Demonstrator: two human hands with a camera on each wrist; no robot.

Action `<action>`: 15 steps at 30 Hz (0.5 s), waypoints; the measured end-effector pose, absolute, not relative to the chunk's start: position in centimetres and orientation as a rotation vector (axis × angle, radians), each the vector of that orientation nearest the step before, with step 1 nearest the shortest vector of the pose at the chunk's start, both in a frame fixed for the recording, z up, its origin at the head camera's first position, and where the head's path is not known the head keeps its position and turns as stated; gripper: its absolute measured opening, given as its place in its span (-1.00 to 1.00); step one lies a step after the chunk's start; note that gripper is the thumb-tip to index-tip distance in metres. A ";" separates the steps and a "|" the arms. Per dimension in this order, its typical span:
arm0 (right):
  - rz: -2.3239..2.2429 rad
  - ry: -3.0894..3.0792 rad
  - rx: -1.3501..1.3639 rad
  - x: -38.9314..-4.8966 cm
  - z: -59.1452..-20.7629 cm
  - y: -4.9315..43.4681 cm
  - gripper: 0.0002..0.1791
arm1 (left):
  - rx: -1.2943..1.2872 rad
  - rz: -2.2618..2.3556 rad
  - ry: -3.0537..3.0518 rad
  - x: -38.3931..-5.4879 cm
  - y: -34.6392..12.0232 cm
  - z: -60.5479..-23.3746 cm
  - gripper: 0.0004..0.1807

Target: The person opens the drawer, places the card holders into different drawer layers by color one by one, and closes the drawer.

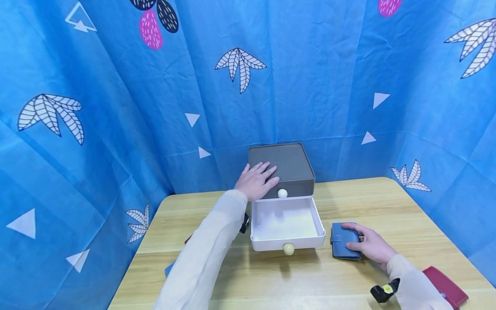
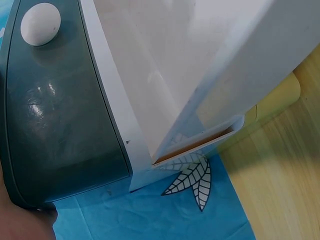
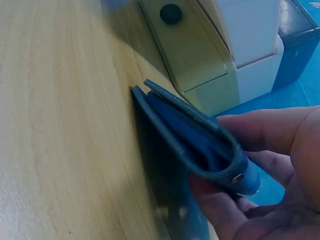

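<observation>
A small drawer box with a dark grey top (image 1: pixel 283 159) stands at the back of the table. Its lower white drawer (image 1: pixel 286 219) is pulled out, and nothing lies inside it. My left hand (image 1: pixel 256 181) rests on the left part of the box's top, fingers spread. To the right of the drawer, my right hand (image 1: pixel 372 246) pinches a blue folding wallet (image 1: pixel 343 242) by its right side. In the right wrist view, thumb and fingers hold the folded wallet (image 3: pixel 192 132) from both faces; whether it touches the table is hard to tell.
A dark red wallet-like item (image 1: pixel 445 286) lies at the lower right, partly behind the right sleeve. Beside the left sleeve, a bit of something blue (image 1: pixel 168 269) and a red edge (image 1: pixel 187 239) show. A blue patterned curtain (image 1: pixel 321 86) hangs behind the wooden table (image 1: pixel 279 284).
</observation>
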State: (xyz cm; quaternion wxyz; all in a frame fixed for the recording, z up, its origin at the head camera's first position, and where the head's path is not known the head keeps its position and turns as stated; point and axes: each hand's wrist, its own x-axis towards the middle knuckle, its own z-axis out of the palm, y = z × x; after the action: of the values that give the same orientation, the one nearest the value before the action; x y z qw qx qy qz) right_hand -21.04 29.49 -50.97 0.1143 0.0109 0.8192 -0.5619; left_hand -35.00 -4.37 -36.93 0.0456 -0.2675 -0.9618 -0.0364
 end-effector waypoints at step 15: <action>-1.684 2.344 0.051 -21.2 -51.8 29.3 -0.25 | -0.821 -0.105 -2.942 -34.9 -4.4 -36.8 -0.28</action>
State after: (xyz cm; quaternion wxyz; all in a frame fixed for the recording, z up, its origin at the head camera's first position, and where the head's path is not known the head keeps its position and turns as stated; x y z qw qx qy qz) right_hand -21.22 29.29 -51.77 0.1271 0.0177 0.8055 -0.5785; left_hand -34.92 -4.37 -36.81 0.0429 -0.2683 -0.9618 -0.0344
